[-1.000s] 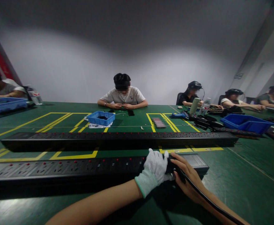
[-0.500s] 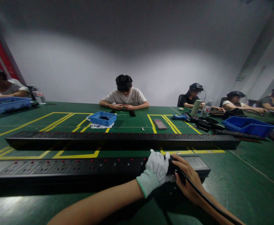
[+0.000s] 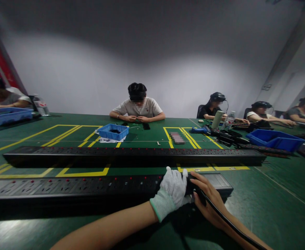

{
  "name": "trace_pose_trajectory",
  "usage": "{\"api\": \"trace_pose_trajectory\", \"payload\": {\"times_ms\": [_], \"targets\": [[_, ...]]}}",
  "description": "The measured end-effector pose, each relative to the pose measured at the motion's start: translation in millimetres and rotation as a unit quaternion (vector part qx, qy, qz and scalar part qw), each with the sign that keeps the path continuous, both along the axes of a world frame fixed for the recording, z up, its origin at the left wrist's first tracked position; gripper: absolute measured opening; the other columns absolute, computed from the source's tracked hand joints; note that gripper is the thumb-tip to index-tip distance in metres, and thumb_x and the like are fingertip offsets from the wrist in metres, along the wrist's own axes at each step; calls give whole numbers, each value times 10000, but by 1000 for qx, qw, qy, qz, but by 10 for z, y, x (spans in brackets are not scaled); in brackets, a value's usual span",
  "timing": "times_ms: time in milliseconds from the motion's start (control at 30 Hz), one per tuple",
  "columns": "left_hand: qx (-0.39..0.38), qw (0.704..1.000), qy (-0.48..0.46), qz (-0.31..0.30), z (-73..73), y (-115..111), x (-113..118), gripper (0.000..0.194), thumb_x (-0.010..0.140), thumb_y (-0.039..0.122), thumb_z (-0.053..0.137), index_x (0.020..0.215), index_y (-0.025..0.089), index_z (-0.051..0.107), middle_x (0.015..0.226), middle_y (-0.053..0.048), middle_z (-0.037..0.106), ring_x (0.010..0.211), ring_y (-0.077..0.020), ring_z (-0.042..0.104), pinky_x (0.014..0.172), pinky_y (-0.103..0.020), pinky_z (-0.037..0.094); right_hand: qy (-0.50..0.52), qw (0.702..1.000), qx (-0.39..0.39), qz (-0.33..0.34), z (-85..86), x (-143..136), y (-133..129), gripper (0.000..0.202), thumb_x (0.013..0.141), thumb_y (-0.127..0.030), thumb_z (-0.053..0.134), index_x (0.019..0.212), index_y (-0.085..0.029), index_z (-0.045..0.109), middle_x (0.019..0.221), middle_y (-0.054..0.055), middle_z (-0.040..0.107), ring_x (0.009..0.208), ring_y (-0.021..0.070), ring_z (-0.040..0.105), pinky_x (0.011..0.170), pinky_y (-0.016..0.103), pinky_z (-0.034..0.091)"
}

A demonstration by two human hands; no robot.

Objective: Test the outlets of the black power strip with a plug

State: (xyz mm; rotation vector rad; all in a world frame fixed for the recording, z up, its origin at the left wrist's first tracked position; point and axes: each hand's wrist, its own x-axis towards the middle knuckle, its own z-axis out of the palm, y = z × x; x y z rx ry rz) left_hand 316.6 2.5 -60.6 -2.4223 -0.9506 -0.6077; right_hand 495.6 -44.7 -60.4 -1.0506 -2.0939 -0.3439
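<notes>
A long black power strip (image 3: 71,189) with a row of sockets and small red dots lies across the table in front of me. My left hand (image 3: 173,187), in a white glove with a mint cuff, is closed over this near strip toward its right end. Close against it, my right hand (image 3: 207,198) is bare and wrapped around a black plug, mostly hidden between the two hands. From there a thick black cable (image 3: 228,218) runs along my right forearm to the lower right. Whether the plug sits fully in a socket cannot be seen.
A second power strip (image 3: 131,156) lies parallel behind. Beyond it are a small blue bin (image 3: 113,131) on paper and a blurred phone-like object (image 3: 177,138). To the right stand a large blue bin (image 3: 274,139) and a bottle (image 3: 228,121). A person (image 3: 139,107) sits opposite; others sit left and right.
The view has shifted slightly, so the strips and table appear a little further left. Both hands keep the same hold at the strip's right end.
</notes>
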Motion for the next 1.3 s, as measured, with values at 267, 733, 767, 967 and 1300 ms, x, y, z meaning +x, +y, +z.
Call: {"api": "trace_pose_trajectory", "payload": {"times_ms": [267, 733, 767, 967, 1300], "targets": [[3, 1000, -9, 4, 2, -10, 4, 793, 867, 658, 435, 1303, -3, 484, 1019, -184, 626, 940, -321, 578, 1000, -533, 322, -12, 1000, -4, -1, 15, 14, -15, 386, 900, -113, 462, 1275, -202, 464, 1366, 127, 513, 1272, 211, 526, 1047, 390, 492], [2, 1000, -11, 7, 20, -20, 0, 779, 870, 649, 439, 1290, -4, 500, 991, -178, 626, 921, -314, 580, 990, -531, 328, 1, 1000, 0, -3, 25, -9, -19, 387, 900, -138, 482, 1278, -218, 481, 1363, 120, 545, 1245, 227, 563, 1031, 400, 508], [2, 1000, -11, 7, 19, -19, 2, 784, 867, 651, 444, 1293, -4, 498, 996, -180, 625, 927, -314, 579, 991, -530, 328, 3, 1000, -1, -4, 23, -9, -20, 389, 901, -143, 487, 1282, -217, 481, 1367, 120, 543, 1246, 229, 563, 1031, 401, 508], [1, 1000, -12, 11, 7, -17, 12, 838, 852, 710, 418, 1291, 2, 511, 1019, -187, 624, 943, -318, 579, 982, -522, 335, -10, 1000, 13, 12, 95, 75, 28, 333, 937, -167, 499, 1259, -240, 540, 1304, 84, 614, 1169, 214, 626, 986, 361, 543], [8, 1000, -17, 14, 9, -9, 32, 843, 834, 721, 451, 1255, -4, 542, 988, -188, 644, 920, -322, 613, 979, -511, 360, 24, 998, 40, -31, 264, 210, 171, 267, 951, -247, 547, 1204, -279, 625, 1181, 48, 689, 1059, 217, 681, 892, 360, 581]]}}
